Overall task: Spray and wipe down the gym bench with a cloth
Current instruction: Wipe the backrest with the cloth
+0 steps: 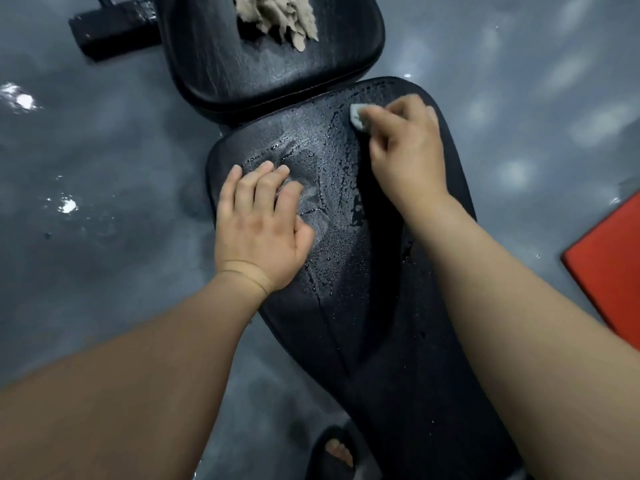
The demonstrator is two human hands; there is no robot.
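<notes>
The black gym bench pad point(346, 327) runs from the lower right toward the centre, its upper half beaded with spray droplets. My right hand point(405, 150) presses a small pale cloth point(356, 116) against the pad's far right corner, fingers curled round it; most of the cloth is hidden under the hand. My left hand point(263, 223) lies flat on the pad's left side, fingers straight, holding nothing. Beyond it is the second black pad point(263, 64) of the bench.
A crumpled beige rag point(277, 15) lies on the far pad. A black bench frame bar point(114, 26) sticks out at the top left. Shiny dark grey floor surrounds the bench, a red mat point(609, 261) at right, my foot in a black slide point(336, 452) below.
</notes>
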